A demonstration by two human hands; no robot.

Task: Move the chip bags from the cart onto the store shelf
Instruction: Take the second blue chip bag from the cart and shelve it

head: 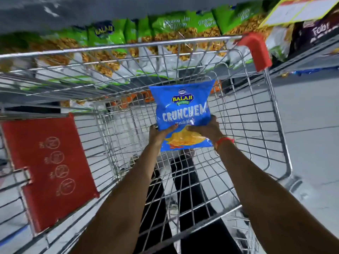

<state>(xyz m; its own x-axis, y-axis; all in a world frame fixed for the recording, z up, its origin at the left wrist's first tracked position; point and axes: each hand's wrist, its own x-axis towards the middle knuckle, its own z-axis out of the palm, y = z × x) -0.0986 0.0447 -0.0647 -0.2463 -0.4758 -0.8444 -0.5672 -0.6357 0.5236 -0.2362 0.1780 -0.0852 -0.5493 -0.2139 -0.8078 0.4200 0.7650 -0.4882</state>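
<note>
Head view, looking down into a wire cart (pixel 238 125) with red corner guards and a red child-seat flap (pixel 49 171) at left. Both hands hold one blue chip bag (pixel 181 116) above the cart's basket: left hand (pixel 157 133) with its grip clenched on the bag's lower left edge, right hand (pixel 207 130) gripping the lower right. Store shelf (pixel 302 57) beyond the cart carries green snack packets (pixel 165 28), blurred. Pale grey floor (pixel 308 110) at right.
</note>
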